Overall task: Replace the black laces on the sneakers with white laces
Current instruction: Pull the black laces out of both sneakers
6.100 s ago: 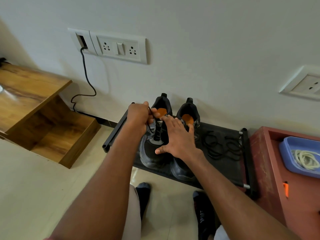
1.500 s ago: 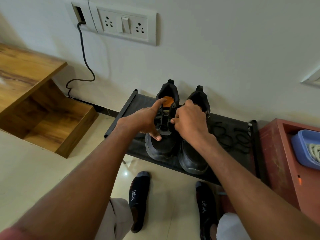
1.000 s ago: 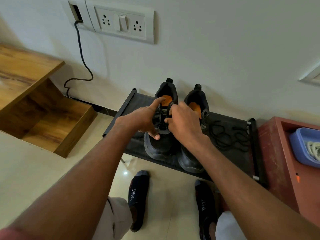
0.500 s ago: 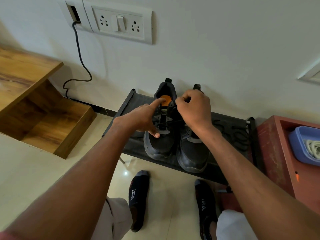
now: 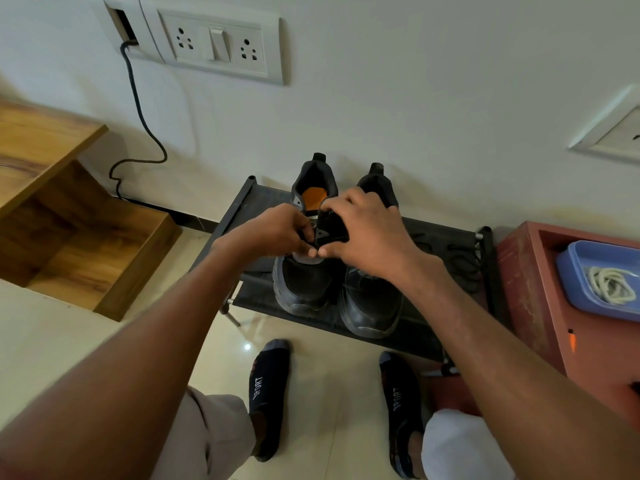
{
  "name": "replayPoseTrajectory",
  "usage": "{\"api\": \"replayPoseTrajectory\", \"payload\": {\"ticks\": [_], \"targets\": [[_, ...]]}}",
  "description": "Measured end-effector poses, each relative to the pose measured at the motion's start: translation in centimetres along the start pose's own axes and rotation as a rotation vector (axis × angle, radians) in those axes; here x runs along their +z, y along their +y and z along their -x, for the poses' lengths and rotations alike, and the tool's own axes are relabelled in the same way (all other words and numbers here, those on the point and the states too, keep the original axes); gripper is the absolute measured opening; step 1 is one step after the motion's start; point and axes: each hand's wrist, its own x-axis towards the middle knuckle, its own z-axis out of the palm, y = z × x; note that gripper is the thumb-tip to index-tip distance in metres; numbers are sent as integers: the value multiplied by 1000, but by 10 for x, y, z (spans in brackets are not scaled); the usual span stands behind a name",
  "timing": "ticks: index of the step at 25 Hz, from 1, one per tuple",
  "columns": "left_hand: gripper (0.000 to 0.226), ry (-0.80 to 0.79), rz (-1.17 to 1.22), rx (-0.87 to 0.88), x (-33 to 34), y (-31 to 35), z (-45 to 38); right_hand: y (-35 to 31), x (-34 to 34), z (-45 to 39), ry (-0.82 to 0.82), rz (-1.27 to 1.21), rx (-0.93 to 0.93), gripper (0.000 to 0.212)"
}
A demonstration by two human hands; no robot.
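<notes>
Two black sneakers stand side by side on a black shoe rack (image 5: 446, 237), toes toward me. My left hand (image 5: 273, 232) has its fingers curled on the eyelet edge of the left sneaker (image 5: 304, 285). My right hand (image 5: 369, 233) grips that sneaker's black tongue (image 5: 329, 232) and covers the opening of the right sneaker (image 5: 370, 306). The thumbs nearly touch. Whether a lace is between my fingers is hidden. A loose black lace (image 5: 462, 263) lies on the rack to the right. White laces (image 5: 609, 285) lie coiled in a blue tray (image 5: 575, 271).
The blue tray sits on a red cabinet (image 5: 540, 306) right of the rack. A wooden shelf unit (image 5: 69, 220) stands at the left. A black cable (image 5: 138, 109) hangs from a wall socket. My socked feet (image 5: 266, 393) stand on the tiled floor before the rack.
My right hand came back down from above the right sneaker's collar onto the left sneaker's tongue. My left index finger, stretched out before, has curled in at the eyelets.
</notes>
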Motion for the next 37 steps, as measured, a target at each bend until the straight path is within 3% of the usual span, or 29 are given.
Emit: {"api": "replayPoseTrajectory", "payload": {"ticks": [2,4,11,12,14,16,21,24,27,28,30,34,36,37], "targets": [[15,35,112,-22,2,-1,-1,-8,12,1,-79,51,-9,102],[18,61,216,-57,6,-1,-1,-10,25,1,-130,49,19,118],[25,-16,591,-171,-3,-12,5,-9,35,4,-102,43,53,127],[32,-28,512,-171,-3,-10,7,-9,35,4,-104,39,54,128],[39,74,117,-94,1,-1,7,-10,36,4,-103,32,53,128],[27,229,-191,28,3,10,6,-9,37,2,-109,18,60,130],[25,200,-328,27,5,10,-3,-6,38,1,-119,-8,49,131],[22,209,60,-6,-4,4,2,-5,38,2,-117,-13,53,131],[20,197,696,-218,-10,2,16,-6,36,3,-118,-16,55,130],[21,206,771,-278,-7,5,21,-7,35,4,-121,-18,53,130],[27,280,589,-283,4,14,24,-6,36,4,-117,-22,45,130],[24,426,-151,-160,23,26,24,-4,37,2,-127,-46,32,129],[23,415,-344,-182,22,28,21,-3,36,2,-125,-54,32,129],[21,405,-314,-161,19,28,19,-3,36,2,-127,-49,33,129]]}}
